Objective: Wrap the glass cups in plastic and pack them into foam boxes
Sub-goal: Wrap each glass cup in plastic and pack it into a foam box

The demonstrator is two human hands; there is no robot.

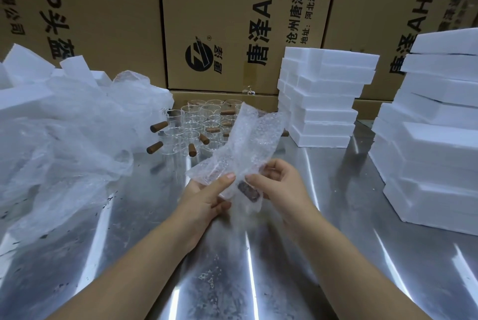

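Cup (248, 191) in bubble wrap (248, 138) between left hand (207, 198) and right hand (279, 185), both gripping wrap

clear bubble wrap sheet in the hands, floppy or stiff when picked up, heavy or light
Probably floppy: the clear bubble wrap sheet bends and creases above where the left hand and right hand pinch it. Likely very light, since its free end stands up unsupported. Its bubbled surface probably resists slipping.

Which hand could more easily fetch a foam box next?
Likely the right hand: the foam boxes stand stacked on its side, and it only pinches the wrap, while the left hand holds the cup.
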